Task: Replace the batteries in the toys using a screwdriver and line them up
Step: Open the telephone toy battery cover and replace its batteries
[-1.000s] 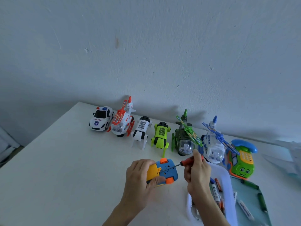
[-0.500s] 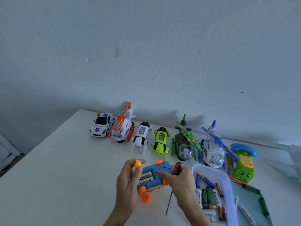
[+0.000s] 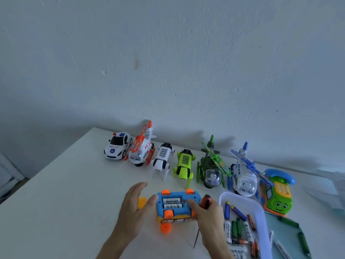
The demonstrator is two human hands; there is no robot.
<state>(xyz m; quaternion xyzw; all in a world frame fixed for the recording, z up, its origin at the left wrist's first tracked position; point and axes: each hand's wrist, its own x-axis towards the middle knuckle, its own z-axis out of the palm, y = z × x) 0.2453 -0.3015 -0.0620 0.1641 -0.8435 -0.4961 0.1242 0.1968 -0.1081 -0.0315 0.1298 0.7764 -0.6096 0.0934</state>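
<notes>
An upturned blue toy car (image 3: 194, 198) with orange wheels lies between my hands, its battery bay open on two white batteries (image 3: 171, 202). My left hand (image 3: 133, 210) has its thumb against the car's left end, and a yellow battery cover (image 3: 141, 202) sits between its fingers and thumb. My right hand (image 3: 209, 219) grips the car's right side with the thumb on top. It also holds a red-and-black screwdriver (image 3: 206, 200), shaft pointing down towards me.
Along the wall stand a police car (image 3: 117, 148), several helicopters and robot dogs, and a green phone toy (image 3: 278, 197). A white tray (image 3: 242, 196) of loose batteries sits right of my hands, with a teal tray (image 3: 285, 238) beyond it. The table edge runs along the left.
The screwdriver left the car's screw and turned down into my right palm. The car was flipped to show its batteries, and the yellow cover came off into my left hand.
</notes>
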